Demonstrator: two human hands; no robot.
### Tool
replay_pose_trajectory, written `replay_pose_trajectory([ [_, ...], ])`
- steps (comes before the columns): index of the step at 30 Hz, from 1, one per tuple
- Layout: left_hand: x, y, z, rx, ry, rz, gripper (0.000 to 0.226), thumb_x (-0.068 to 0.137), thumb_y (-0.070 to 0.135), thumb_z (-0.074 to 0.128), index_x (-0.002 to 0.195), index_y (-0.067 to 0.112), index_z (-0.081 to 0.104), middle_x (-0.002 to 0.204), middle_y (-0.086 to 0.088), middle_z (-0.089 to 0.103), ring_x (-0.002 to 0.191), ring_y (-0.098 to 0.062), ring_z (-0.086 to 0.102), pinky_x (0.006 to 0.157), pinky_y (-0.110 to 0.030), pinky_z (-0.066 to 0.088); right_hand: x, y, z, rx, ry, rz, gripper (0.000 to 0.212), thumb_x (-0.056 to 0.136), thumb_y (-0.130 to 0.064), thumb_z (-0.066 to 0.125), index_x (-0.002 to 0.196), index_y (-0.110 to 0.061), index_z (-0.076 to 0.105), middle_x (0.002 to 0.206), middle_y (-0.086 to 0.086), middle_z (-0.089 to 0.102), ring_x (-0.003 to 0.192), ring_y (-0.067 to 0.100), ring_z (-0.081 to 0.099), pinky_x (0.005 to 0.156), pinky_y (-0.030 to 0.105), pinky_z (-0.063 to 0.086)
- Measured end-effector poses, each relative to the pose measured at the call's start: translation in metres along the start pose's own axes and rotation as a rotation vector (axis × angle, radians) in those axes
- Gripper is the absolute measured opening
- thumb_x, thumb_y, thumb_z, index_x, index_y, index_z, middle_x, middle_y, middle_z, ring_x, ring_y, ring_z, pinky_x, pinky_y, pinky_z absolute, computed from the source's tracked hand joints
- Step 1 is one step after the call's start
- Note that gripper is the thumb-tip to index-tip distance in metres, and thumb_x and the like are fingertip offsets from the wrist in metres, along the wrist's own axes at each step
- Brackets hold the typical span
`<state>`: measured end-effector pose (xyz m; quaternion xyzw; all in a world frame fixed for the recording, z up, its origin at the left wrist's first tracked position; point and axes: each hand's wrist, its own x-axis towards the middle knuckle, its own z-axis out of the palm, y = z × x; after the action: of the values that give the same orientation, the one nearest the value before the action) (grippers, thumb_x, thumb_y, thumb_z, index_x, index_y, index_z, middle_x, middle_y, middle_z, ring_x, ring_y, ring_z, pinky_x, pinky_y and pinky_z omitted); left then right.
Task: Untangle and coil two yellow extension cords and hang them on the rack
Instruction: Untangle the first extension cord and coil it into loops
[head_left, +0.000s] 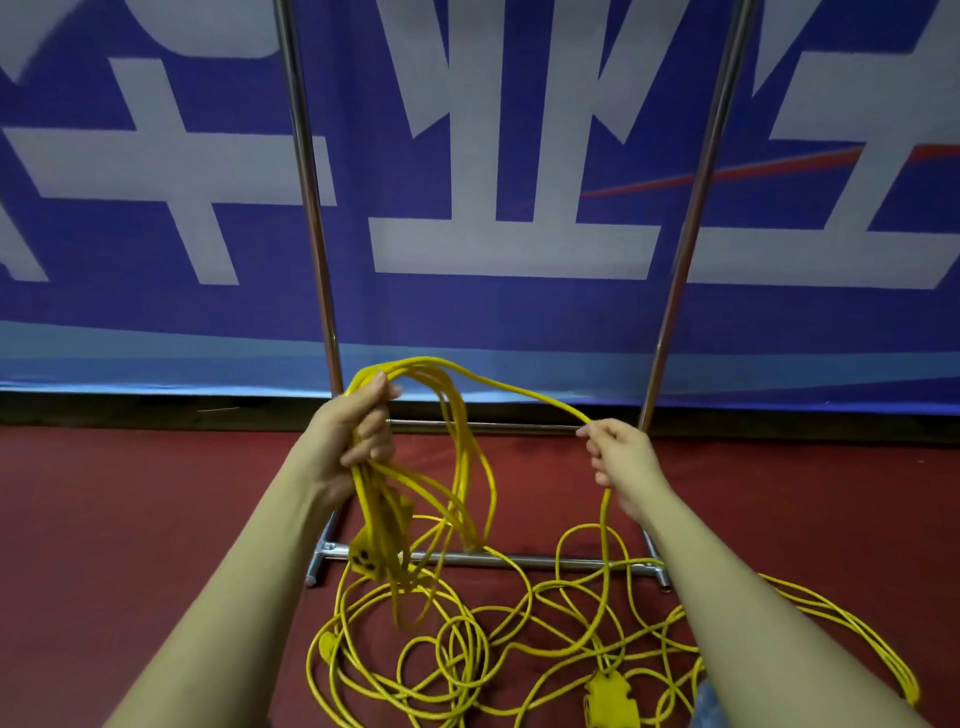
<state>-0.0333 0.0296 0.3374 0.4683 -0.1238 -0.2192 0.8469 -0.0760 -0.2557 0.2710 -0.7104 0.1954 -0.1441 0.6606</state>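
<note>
My left hand grips a bundle of yellow cord loops that hang down in front of the rack, with a yellow socket end dangling below the hand. From the bundle one strand arcs right to my right hand, which pinches it and lets it fall to the floor. Loose tangled yellow cord spreads over the red floor between my arms. A second yellow socket block lies low at the right.
The metal rack has two upright poles and a low crossbar, with a base bar on the red floor. A blue banner with large white characters stands right behind it.
</note>
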Motion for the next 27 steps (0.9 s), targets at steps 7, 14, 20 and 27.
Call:
replay_pose_trajectory([
  [7, -0.004, -0.014, 0.006, 0.235, 0.136, -0.086, 0.014, 0.082, 0.021, 0.058, 0.08, 0.007, 0.056, 0.046, 0.003, 0.05, 0.035, -0.007, 0.046, 0.04, -0.02, 0.045, -0.004, -0.046, 0.022, 0.84, -0.23, 0.236, 0.024, 0.102, -0.016, 0.035, 0.09, -0.008, 0.054, 0.045, -0.005, 0.039, 0.033, 0.005, 0.029, 0.035, 0.014, 0.024],
  [14, 0.002, -0.041, 0.01, 0.145, 0.118, -0.052, 0.009, 0.092, -0.001, 0.051, 0.097, 0.002, 0.059, 0.09, -0.015, 0.075, 0.079, -0.022, 0.074, 0.081, -0.032, 0.058, -0.012, -0.094, 0.035, 1.229, -0.387, 0.373, 0.034, 0.101, -0.016, 0.032, 0.084, -0.001, 0.057, 0.04, -0.004, 0.031, 0.026, 0.006, 0.026, 0.028, 0.016, 0.021],
  [20, 0.011, -0.055, 0.02, 0.168, -0.008, -0.043, 0.032, 0.076, 0.009, 0.062, 0.107, -0.001, 0.061, 0.101, -0.016, 0.073, 0.102, -0.024, 0.069, 0.088, -0.027, 0.055, -0.01, -0.115, 0.038, 1.478, -0.48, 0.392, 0.041, 0.102, -0.016, 0.031, 0.083, 0.008, 0.059, 0.041, 0.0, 0.034, 0.025, 0.011, 0.029, 0.025, 0.02, 0.022],
  [27, 0.013, -0.072, 0.033, 0.264, -0.092, -0.154, 0.028, 0.071, -0.001, 0.076, 0.097, 0.003, 0.066, 0.097, -0.018, 0.072, 0.093, -0.027, 0.07, 0.084, -0.029, 0.057, 0.002, -0.102, 0.038, 1.655, -0.326, 0.392, 0.034, 0.103, -0.011, 0.031, 0.087, 0.006, 0.056, 0.041, 0.001, 0.033, 0.025, 0.013, 0.025, 0.025, 0.021, 0.021],
])
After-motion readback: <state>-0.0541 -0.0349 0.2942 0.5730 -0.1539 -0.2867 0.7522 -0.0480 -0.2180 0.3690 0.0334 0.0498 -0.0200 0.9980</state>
